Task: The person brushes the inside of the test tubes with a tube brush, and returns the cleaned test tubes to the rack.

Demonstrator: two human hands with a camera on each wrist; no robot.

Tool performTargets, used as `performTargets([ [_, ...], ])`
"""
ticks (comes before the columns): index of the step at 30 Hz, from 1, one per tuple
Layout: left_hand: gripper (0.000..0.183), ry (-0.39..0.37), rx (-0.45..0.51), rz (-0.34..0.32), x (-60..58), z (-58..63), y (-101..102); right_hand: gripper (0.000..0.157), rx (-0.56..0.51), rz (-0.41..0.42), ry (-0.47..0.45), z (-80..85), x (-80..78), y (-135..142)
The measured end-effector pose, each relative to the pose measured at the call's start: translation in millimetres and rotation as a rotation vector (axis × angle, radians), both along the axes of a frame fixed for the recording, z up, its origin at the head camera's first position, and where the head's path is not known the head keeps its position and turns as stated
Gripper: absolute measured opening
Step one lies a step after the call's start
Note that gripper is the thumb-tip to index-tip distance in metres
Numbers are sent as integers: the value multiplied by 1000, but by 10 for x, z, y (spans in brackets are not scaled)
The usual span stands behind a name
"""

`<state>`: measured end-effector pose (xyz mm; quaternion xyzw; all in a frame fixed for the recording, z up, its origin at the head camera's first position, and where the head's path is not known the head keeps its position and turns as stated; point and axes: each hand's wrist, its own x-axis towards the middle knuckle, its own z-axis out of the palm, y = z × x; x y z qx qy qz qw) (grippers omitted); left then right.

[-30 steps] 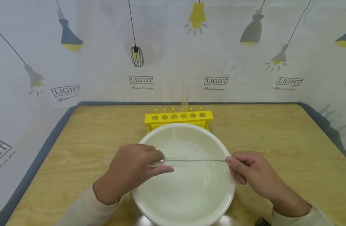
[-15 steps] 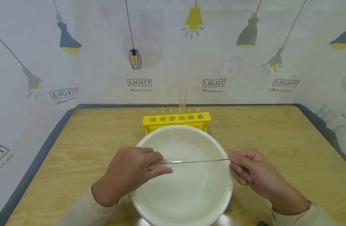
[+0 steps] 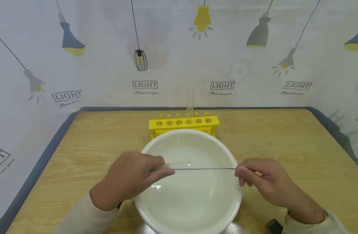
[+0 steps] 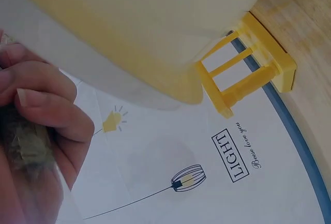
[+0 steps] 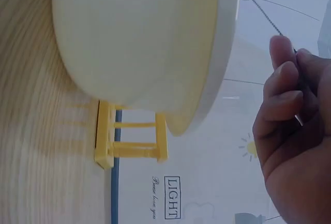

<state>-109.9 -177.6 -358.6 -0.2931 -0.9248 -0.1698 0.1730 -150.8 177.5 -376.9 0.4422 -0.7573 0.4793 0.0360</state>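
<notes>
As L fingers (image 3: pixel 155 161) hold tube (image 3: pixel 181 164), R fingers (image 3: pixel 245 172) wire (image 3: pixel 215 168), bkgd "LIGHT" (image 3: pixel 145 84)

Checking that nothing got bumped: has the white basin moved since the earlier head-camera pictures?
No, not visibly: in the head view, the white basin keeps its place against the yellow rack and wooden table; their slight shift is shared.

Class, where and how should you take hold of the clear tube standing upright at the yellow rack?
Probably pinch the tube by its upper walls, coming down from above. It is upright and slim, with its upper length bare above the rack, while the basin crowds the near side.
</notes>
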Motion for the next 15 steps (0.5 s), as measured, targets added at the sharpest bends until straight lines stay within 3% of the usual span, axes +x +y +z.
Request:
performTargets([
  [8, 48, -185, -3, 22, 6, 25, -17, 15, 41, -27, 156, -7, -55, 53],
  [12, 46, -247, -5, 26, -4, 26, -24, 15, 41, -38, 174, -6, -66, 66],
  [15, 45, -238, -6, 30, -13, 24, -20, 21, 26, -51, 143, -5, -73, 88],
])
